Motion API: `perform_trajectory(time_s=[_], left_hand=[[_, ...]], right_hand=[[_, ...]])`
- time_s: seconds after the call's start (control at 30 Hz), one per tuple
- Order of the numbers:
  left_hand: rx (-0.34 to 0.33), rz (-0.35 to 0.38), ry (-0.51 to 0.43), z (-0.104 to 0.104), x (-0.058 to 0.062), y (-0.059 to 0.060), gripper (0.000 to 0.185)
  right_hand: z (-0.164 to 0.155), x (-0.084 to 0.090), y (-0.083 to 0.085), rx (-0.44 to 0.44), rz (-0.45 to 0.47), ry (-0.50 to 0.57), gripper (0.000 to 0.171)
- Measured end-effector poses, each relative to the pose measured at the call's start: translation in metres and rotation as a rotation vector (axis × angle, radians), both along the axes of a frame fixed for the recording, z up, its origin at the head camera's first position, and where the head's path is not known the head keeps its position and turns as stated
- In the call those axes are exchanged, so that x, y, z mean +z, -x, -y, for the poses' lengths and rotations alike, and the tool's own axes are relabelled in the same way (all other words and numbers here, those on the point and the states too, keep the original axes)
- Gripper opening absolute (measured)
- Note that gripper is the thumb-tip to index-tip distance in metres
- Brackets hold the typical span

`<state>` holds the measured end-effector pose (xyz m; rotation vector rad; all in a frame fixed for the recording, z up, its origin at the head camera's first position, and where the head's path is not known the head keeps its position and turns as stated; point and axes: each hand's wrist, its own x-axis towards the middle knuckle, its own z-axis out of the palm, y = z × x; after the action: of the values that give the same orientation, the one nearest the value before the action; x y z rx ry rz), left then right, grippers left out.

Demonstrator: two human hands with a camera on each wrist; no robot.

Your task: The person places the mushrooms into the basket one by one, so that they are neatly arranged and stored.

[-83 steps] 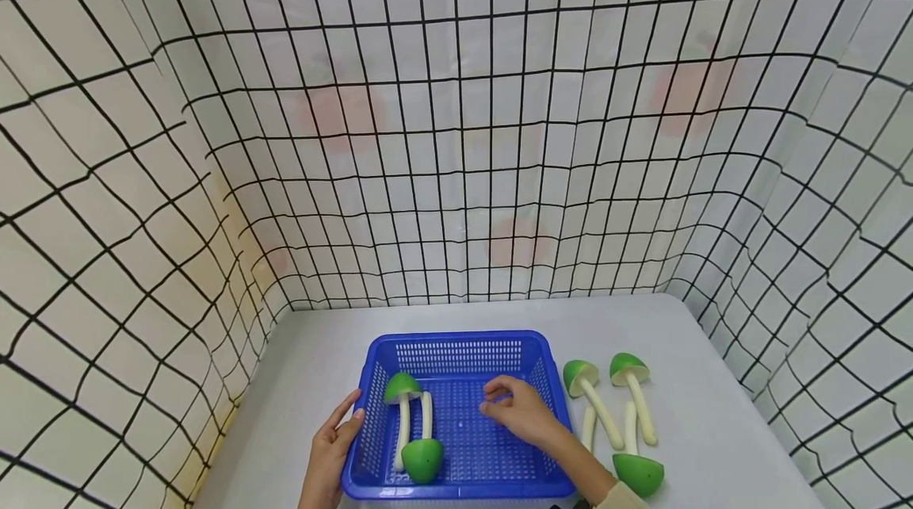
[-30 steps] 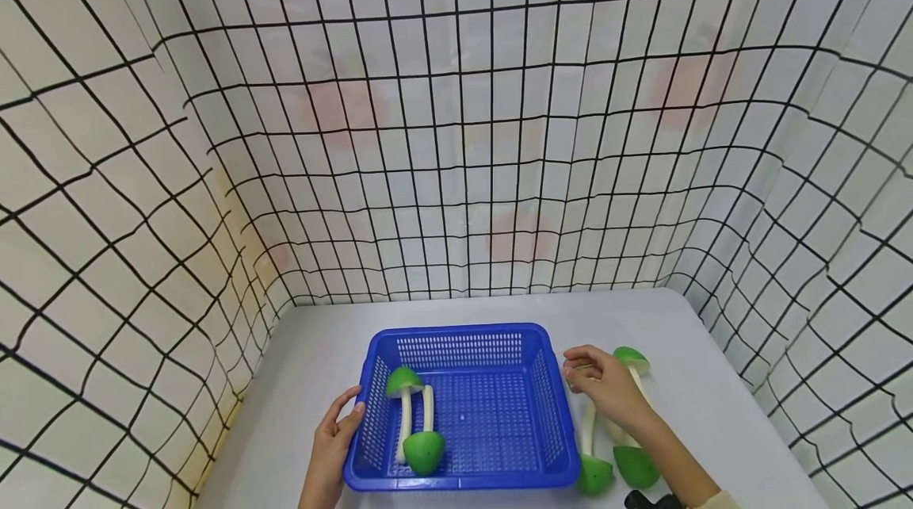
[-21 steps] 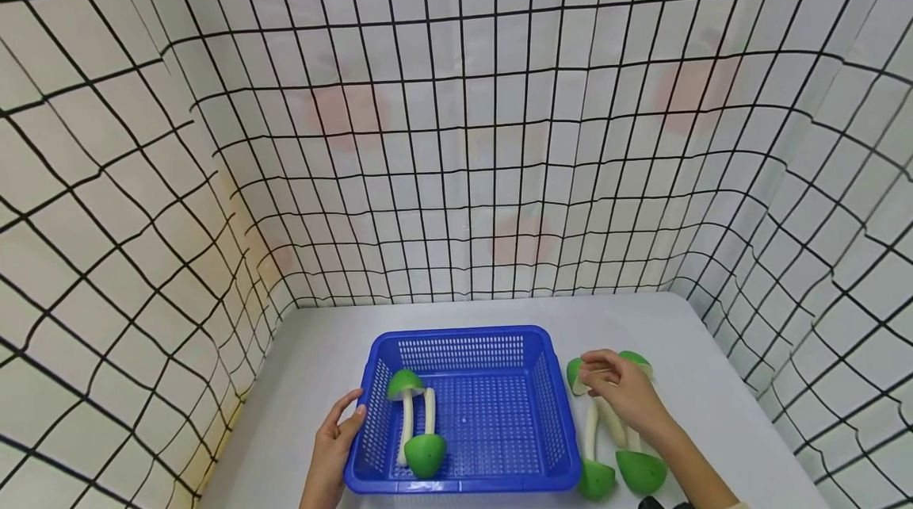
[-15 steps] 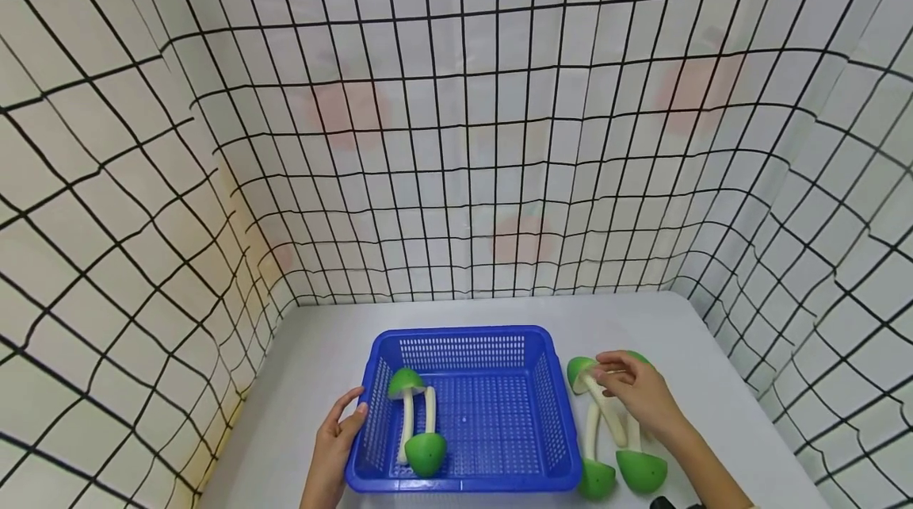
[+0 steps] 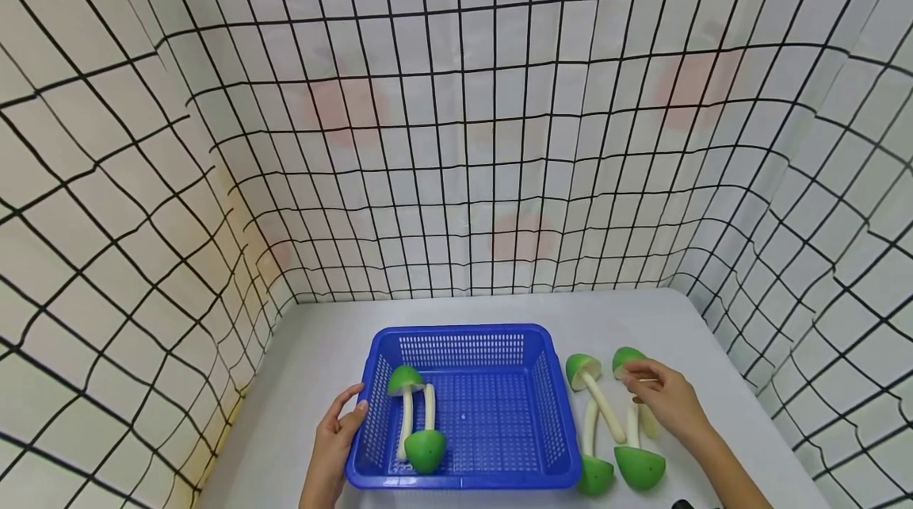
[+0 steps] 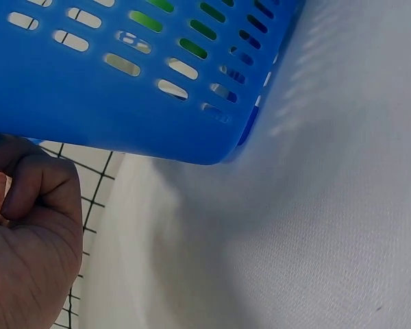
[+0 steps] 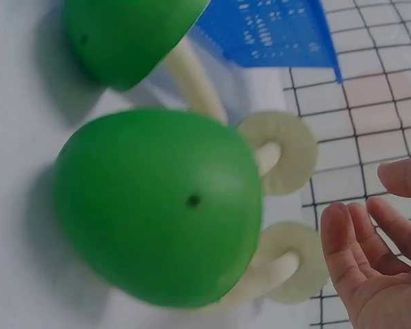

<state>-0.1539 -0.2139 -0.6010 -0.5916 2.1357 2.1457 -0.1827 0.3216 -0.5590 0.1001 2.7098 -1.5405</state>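
My left hand grips the left rim of a blue perforated plastic basket; its bent fingers show beside the basket's edge in the left wrist view. Inside the basket lie two toy mushrooms with green caps and pale stems, one cap at the back, the other in front. To its right, my right hand hovers over the back right mushroom, partly covering it. Its fingers and thumb stand apart with nothing between them in the right wrist view.
Left of that mushroom lies another mushroom, cap to the back. Two more lie with caps to the front, one mushroom beside the basket and one mushroom further right. A black grid over white sheeting walls in the white table.
My right hand has moved from over the basket to the right, past the nearer mushrooms, to the back right one. The left hand stays at the rim.
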Motion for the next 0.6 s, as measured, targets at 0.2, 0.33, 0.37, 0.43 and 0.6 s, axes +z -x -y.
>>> perform_trajectory(time_s=[0.2,0.33,0.37,0.43,0.6], left_hand=[[0.007,-0.015,-0.013,0.001,0.002,0.004,0.062],[-0.001,-0.02,-0.037,0.001,0.004,0.004,0.06],[-0.003,-0.021,-0.042,0.001,0.004,0.004,0.06],[-0.007,-0.027,-0.056,0.0,0.003,0.003,0.061],[-0.005,-0.041,-0.08,0.0,0.002,0.001,0.06]], right_hand=[[-0.014,-0.013,0.003,-0.027,0.009,-0.059,0.047],[-0.024,-0.021,0.003,-0.038,0.019,-0.102,0.047],[-0.026,-0.023,0.003,-0.038,0.023,-0.114,0.047],[-0.031,-0.029,0.003,-0.046,0.031,-0.13,0.048],[-0.04,-0.044,0.004,-0.072,0.064,-0.183,0.047]])
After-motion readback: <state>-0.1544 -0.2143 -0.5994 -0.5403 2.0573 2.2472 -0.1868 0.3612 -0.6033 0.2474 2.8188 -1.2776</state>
